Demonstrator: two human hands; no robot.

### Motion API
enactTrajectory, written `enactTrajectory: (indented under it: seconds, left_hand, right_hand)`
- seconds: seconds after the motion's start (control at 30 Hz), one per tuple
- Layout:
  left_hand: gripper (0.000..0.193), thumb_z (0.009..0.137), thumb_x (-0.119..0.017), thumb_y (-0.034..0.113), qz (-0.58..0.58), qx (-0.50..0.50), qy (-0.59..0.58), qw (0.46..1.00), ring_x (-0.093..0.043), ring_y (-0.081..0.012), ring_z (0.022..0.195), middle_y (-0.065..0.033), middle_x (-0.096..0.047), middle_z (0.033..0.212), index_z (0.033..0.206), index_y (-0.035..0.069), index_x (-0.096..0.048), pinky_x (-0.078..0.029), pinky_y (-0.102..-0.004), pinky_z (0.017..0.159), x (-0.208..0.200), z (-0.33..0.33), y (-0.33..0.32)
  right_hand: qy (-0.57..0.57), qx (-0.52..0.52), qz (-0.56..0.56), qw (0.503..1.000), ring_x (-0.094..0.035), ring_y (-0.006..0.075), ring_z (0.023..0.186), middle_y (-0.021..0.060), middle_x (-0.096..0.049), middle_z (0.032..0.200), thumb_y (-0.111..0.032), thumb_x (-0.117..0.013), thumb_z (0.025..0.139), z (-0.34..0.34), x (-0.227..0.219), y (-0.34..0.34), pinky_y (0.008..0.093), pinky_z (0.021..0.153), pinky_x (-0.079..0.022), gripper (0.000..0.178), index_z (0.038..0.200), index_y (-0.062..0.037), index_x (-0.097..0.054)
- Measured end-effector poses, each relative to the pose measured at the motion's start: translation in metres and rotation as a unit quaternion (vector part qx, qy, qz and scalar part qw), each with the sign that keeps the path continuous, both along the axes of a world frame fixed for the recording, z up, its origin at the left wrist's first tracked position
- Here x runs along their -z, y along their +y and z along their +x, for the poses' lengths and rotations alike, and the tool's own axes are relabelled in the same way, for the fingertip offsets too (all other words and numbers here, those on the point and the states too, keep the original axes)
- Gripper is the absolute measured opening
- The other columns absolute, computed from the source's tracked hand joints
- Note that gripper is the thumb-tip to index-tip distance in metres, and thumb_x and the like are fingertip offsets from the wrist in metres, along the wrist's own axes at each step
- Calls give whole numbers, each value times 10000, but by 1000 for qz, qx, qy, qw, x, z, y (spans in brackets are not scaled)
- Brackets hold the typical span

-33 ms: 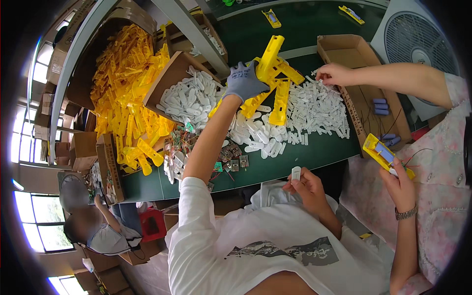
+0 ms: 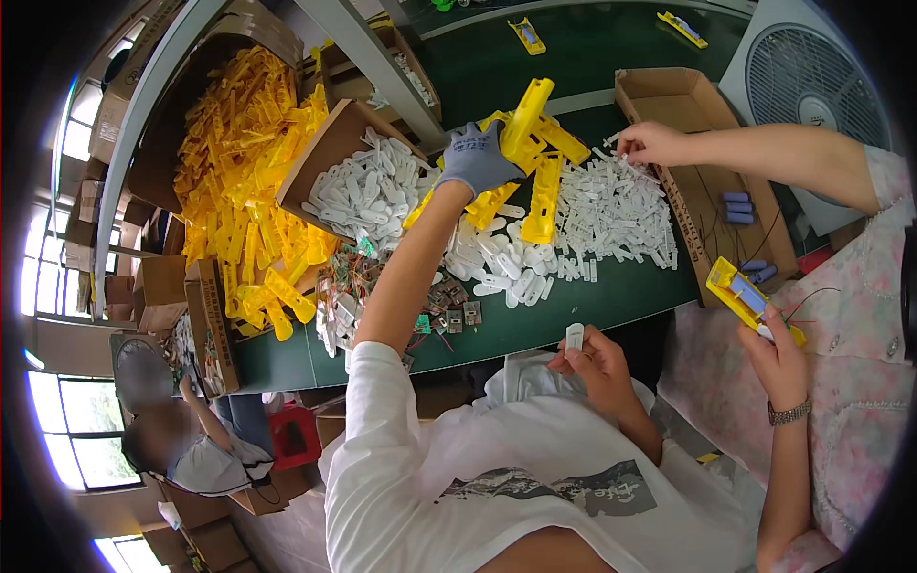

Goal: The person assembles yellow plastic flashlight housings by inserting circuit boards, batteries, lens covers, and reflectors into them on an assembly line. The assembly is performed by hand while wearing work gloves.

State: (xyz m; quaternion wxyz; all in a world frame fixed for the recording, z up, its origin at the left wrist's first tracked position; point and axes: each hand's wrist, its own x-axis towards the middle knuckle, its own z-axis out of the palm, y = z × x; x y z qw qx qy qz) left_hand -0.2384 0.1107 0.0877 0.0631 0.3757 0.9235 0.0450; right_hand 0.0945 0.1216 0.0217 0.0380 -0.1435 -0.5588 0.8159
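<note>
My left hand, in a grey glove, reaches out over the table and closes on a yellow plastic housing tilted upward. More yellow housings lie beneath and beside it, on top of white plastic parts. Closer to my body, my right hand is bare and pinches a small white oval plastic piece upright between thumb and fingers. Part of my left fingers is hidden behind the housing.
Yellow housings fill a large box at left. White parts spill from a tilted carton; circuit boards lie nearer. At right, a co-worker's hand holds a yellow housing with a blue cell, beside a carton and a fan.
The yellow housing in my left hand has dipped slightly, and the gloved hand with it. My right hand stays where it was with the white piece.
</note>
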Motion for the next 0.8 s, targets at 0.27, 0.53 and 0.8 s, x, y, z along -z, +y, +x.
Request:
enactTrajectory:
  seconds: [0.27,0.53,0.8]
  left_hand:
    - [600,747,-682,414,229,41,163,959,-548,-309,1062,-190,-552,1166,1241,115,-518,-453,-413,882,-27,59,-48]
    - [795,724,-662,530,29,-547,287,786,-591,-335,975,-206,-599,1082,1274,8,-423,-455,-426,833,20,12,-312]
    - [623,722,-710,283,152,-526,300,781,-582,-348,1032,-200,-614,1096,1243,37,-474,-468,-396,842,36,28,-357]
  right_hand:
    - [14,37,75,996,-620,124,742,114,-656,900,-92,-503,911,-5,6,1,266,670,-494,216,1072,30,-581]
    - [17,-52,139,989,-604,117,737,102,-640,857,-75,-520,902,-15,4,-7,243,672,-468,269,1138,40,-579]
    - [118,-20,520,846,-628,190,802,125,-650,923,-71,-500,922,-25,-31,10,308,772,-483,148,958,37,-594]
